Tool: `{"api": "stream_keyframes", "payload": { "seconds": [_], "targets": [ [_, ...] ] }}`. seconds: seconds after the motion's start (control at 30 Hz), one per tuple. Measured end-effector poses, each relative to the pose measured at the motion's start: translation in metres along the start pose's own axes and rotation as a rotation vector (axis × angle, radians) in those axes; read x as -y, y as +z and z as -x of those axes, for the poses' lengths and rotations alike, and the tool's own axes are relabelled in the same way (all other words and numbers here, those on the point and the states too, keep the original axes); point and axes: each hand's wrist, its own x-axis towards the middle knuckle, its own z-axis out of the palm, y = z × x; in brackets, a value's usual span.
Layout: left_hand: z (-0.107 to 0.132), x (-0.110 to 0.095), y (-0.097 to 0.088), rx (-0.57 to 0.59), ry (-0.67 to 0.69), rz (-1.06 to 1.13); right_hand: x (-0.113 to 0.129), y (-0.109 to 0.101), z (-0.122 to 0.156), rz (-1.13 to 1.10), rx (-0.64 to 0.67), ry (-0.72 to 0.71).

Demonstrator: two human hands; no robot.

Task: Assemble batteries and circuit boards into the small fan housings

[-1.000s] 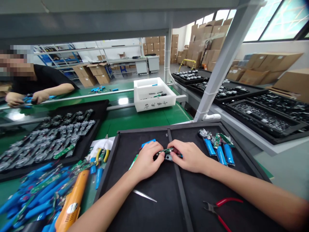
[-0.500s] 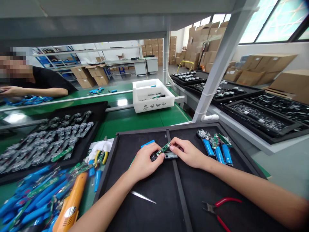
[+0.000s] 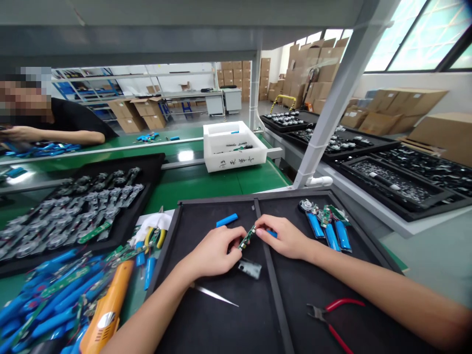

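Note:
A small green circuit board (image 3: 246, 239) slants between my two hands above the black tray (image 3: 228, 334). My left hand (image 3: 219, 250) pinches its near end between thumb and fingers. At the far end, the fingers of my right hand (image 3: 283, 236) close on the board. A blue battery cell (image 3: 272, 233) shows partly behind my right fingers; whether that hand holds it I cannot tell. Just below my left fingertips is a grey flat part (image 3: 250, 268), slightly blurred. Another blue cell (image 3: 226, 220) lies on the tray beyond my left hand.
Tweezers (image 3: 216, 295) and red-handled cutters (image 3: 324, 314) lie on the tray, with blue cells on boards (image 3: 332, 236) at its right. On the left are an orange tool (image 3: 106, 314), piled blue cells (image 3: 55, 305) and a tray of grey parts (image 3: 84, 211). A white bin (image 3: 236, 160) stands ahead; a co-worker sits far left.
Both hands have shifted slightly, and the board tilts more steeply. The grey part now shows lower, below my left fingers. The blue cell beyond my left hand is more exposed.

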Motion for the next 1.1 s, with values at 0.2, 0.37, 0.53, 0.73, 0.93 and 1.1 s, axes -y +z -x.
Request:
{"api": "stream_keyframes", "payload": {
  "seconds": [0.2, 0.37, 0.53, 0.73, 0.93, 1.1],
  "targets": [
    [-0.004, 0.005, -0.004, 0.064, -0.017, 0.163, -0.001, 0.002, -0.008, 0.032, 0.047, -0.029],
    [-0.008, 0.007, 0.006, -0.189, -0.096, 0.136, -0.005, 0.007, -0.014, 0.091, 0.024, -0.05],
    [-0.013, 0.02, -0.003, -0.386, -0.178, 0.091, -0.003, 0.011, -0.013, 0.168, -0.006, -0.053],
    [-0.069, 0.057, -0.039, -0.299, -0.177, -0.041, 0.002, 0.015, -0.015, 0.272, -0.045, -0.062],
    [-0.113, 0.098, -0.043, -0.019, -0.242, -0.139, 0.002, 0.015, -0.016, 0.3, -0.065, -0.104],
    [-0.106, 0.105, -0.032, -0.048, -0.294, -0.243, -0.003, 0.014, -0.019, 0.28, -0.067, -0.14]
  ]
}}
